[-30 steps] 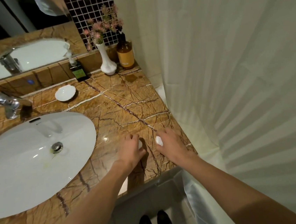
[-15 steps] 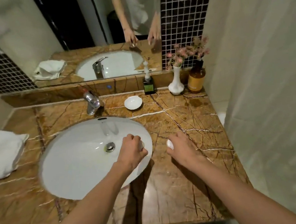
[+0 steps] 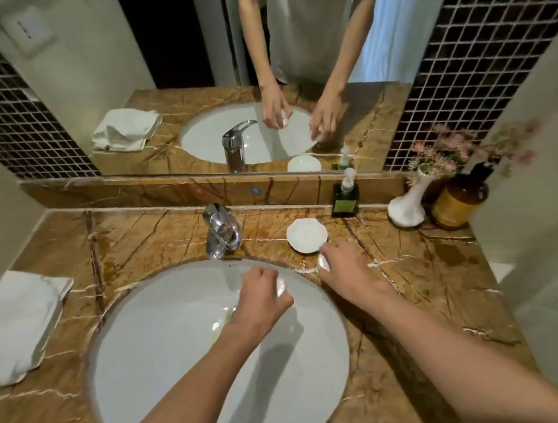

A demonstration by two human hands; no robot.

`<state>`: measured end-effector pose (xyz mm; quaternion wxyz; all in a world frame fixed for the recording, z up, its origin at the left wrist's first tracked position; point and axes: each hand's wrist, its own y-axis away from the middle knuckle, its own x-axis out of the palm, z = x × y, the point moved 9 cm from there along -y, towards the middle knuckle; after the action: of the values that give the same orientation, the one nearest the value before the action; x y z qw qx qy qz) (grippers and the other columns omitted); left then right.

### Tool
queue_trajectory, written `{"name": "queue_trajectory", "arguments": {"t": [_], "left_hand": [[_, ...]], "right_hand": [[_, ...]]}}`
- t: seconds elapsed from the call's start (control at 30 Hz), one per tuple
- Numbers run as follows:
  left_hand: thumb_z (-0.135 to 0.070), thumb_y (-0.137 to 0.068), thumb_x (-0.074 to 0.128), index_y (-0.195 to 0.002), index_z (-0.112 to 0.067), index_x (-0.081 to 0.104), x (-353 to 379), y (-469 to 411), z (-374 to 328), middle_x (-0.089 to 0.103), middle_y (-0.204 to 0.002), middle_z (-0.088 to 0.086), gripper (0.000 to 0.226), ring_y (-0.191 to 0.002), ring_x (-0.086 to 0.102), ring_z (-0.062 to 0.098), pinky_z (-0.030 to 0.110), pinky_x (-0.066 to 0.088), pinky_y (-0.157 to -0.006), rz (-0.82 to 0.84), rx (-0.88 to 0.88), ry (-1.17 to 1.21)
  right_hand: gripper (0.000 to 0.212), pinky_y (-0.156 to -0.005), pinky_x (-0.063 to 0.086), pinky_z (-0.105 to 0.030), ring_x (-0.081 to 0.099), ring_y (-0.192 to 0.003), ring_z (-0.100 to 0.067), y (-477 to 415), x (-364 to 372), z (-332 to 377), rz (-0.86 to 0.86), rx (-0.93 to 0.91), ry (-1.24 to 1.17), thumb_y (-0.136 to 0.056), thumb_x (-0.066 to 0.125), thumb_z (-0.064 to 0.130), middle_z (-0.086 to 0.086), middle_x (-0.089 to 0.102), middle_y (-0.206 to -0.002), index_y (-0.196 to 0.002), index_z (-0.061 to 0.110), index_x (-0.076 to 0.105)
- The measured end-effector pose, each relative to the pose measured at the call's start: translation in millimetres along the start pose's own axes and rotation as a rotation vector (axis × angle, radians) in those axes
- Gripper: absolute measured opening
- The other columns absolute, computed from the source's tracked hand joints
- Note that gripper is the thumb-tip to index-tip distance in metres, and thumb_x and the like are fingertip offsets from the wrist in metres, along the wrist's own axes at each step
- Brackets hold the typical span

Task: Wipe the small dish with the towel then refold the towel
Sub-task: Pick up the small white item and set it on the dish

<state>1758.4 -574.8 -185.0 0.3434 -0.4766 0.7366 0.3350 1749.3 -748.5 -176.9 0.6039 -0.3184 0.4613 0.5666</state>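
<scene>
The brown veined marble table [image 3: 157, 244] carries everything here, with the oval white ceramic sink basin [image 3: 168, 354] sunk into its middle. The basin looks empty apart from a faint yellowish smear near the drain, which the left hand partly hides. On the far left of the table lies the folded white cotton towel [image 3: 14, 325], well apart from both hands and untouched. The small white scalloped ceramic dish [image 3: 306, 235] sits behind the basin, right of the chrome tap [image 3: 222, 231], and appears to hold nothing.

The left hand [image 3: 261, 304] hangs over the basin, curled into a loose fist around a small whitish thing; I cannot tell what it is. The right hand [image 3: 344, 273] hovers just in front of the dish with fingers bent, a small white thing at the thumb, again unclear. Neither hand touches the dish or the towel.

The step in hand seems to be getting ready to wipe. To do it well, I would free both hands first, fetch the towel from the left, then lift the dish clear of the table before rubbing, since it is light and would skate on polished stone. Keep it away from the basin rim, where a slip could chip it.

Further right stand a dark green pump bottle [image 3: 345, 201], a white vase of pink flowers [image 3: 408, 209] and an amber bottle [image 3: 457, 201] whose fill level I cannot judge.
</scene>
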Motion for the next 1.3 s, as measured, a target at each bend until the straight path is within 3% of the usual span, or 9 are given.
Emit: {"name": "queue_trajectory", "arguments": {"t": [0.13, 0.27, 0.47, 0.6, 0.73, 0.83, 1.0, 1.17, 1.3], "left_hand": [[-0.027, -0.071, 0.061, -0.081, -0.017, 0.048, 3.1, -22.5, 1.0, 0.043, -0.085, 0.001, 0.02, -0.09, 0.042, 0.022, 0.028, 0.031, -0.073, -0.008, 0.018, 0.033], [-0.029, -0.072, 0.062, -0.099, -0.01, 0.059, 5.2, -33.9, 5.6, 0.04, -0.09, -0.001, 0.033, -0.09, 0.035, 0.015, 0.025, 0.031, -0.078, -0.035, 0.015, 0.059], [-0.029, -0.074, 0.06, -0.106, -0.007, 0.059, 9.3, -48.2, 15.4, 0.044, -0.095, 0.003, 0.039, -0.102, 0.044, 0.024, 0.027, 0.033, -0.081, -0.002, -0.032, 0.042], [-0.029, -0.077, 0.059, -0.122, -0.009, 0.054, 11.8, -53.1, 12.6, 0.05, -0.108, 0.007, 0.05, -0.107, 0.044, 0.023, 0.028, 0.036, -0.09, 0.012, -0.037, 0.059], [-0.027, -0.077, 0.06, -0.123, -0.007, 0.054, 12.4, -61.7, 3.2, 0.051, -0.111, 0.008, 0.051, -0.109, 0.043, 0.022, 0.026, 0.034, -0.091, 0.009, -0.013, 0.052], [-0.028, -0.075, 0.061, -0.112, -0.009, 0.059, 10.4, -73.0, -7.5, 0.051, -0.105, 0.006, 0.041, -0.105, 0.044, 0.022, 0.026, 0.035, -0.086, -0.003, 0.014, 0.041], [-0.029, -0.075, 0.062, -0.11, -0.008, 0.06, 9.2, -106.0, -32.2, 0.056, -0.105, 0.011, 0.041, -0.103, 0.047, 0.026, 0.032, 0.04, -0.084, -0.035, 0.064, 0.009], [-0.03, -0.077, 0.064, -0.093, -0.01, 0.057, 18.9, -134.1, -62.2, 0.053, -0.101, 0.01, 0.027, -0.096, 0.047, 0.026, 0.035, 0.042, -0.082, -0.018, 0.099, -0.037], [-0.028, -0.078, 0.064, -0.103, -0.007, 0.059, 31.9, -141.2, -68.7, 0.052, -0.109, 0.011, 0.033, -0.1, 0.048, 0.027, 0.033, 0.038, -0.081, 0.009, 0.11, -0.09]], "right_hand": [[0.036, -0.091, 0.045, -0.04, 0.05, -0.111, -0.031, -40.2, 2.1, 5.5, 0.004, -0.028, 0.045, -0.088, 0.062, 0.022, -0.015, 0.055, -0.119, -0.123, 0.012, 0.057], [0.039, -0.092, 0.047, -0.041, 0.051, -0.112, -0.031, -72.8, 10.7, 11.8, 0.024, -0.067, 0.088, -0.09, 0.06, 0.024, -0.014, 0.054, -0.123, -0.127, 0.014, 0.055], [0.038, -0.094, 0.046, -0.045, 0.047, -0.115, -0.032, -93.3, 29.8, 19.3, 0.072, -0.101, 0.134, -0.09, 0.059, 0.023, -0.015, 0.052, -0.126, -0.126, 0.013, 0.055], [0.034, -0.092, 0.047, -0.043, 0.047, -0.114, -0.031, -96.8, 31.2, 17.2, 0.056, -0.139, 0.127, -0.092, 0.059, 0.022, -0.015, 0.051, -0.126, -0.124, 0.012, 0.055], [0.034, -0.094, 0.046, -0.043, 0.045, -0.117, -0.03, -96.2, 32.3, 15.2, 0.084, -0.159, 0.1, -0.093, 0.061, 0.024, -0.015, 0.049, -0.127, -0.123, 0.01, 0.056], [0.033, -0.095, 0.043, -0.04, 0.046, -0.117, -0.028, -93.2, 26.6, 12.5, 0.06, -0.169, -0.009, -0.094, 0.059, 0.023, -0.012, 0.049, -0.125, -0.123, 0.009, 0.057], [0.032, -0.096, 0.04, -0.032, 0.051, -0.113, -0.022, -84.8, 2.7, -12.2, -0.078, -0.063, -0.276, -0.098, 0.049, 0.013, -0.007, 0.055, -0.122, -0.128, 0.009, 0.058], [0.031, -0.1, 0.04, -0.032, 0.054, -0.118, -0.024, -86.4, 4.0, -32.5, -0.017, 0.042, -0.329, -0.095, 0.049, 0.007, -0.011, 0.061, -0.127, -0.123, 0.005, 0.063], [0.023, -0.082, 0.046, -0.032, 0.061, -0.101, -0.029, -85.1, 11.6, -46.4, 0.043, 0.141, -0.356, -0.093, 0.051, 0.01, -0.016, 0.068, -0.111, -0.108, 0.002, 0.068]]}}
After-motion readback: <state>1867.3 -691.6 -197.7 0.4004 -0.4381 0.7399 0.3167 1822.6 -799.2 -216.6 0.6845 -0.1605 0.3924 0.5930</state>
